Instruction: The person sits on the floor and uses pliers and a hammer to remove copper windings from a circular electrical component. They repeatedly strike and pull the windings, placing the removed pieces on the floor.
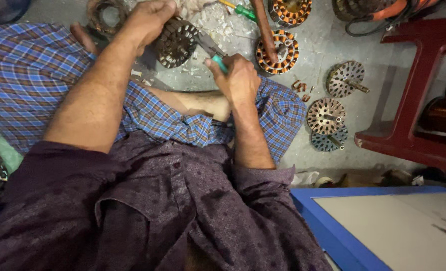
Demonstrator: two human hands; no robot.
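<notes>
left hand (147, 20) grips a bare slotted stator core (177, 42) on the floor (323, 40); right hand (238, 78) clenches a teal-handled tool (214, 54) touching the core's edge.

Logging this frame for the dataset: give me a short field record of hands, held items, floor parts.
left hand: grips a bare slotted stator core, tilted on the floor
right hand: closed on a teal-handled tool, tip at the core
wound stators: two with copper and orange windings, beyond the right hand
loose cores: three slotted discs with shafts, right side of the floor
debris: white scraps around the core
furniture: red stool, blue-edged board
</notes>
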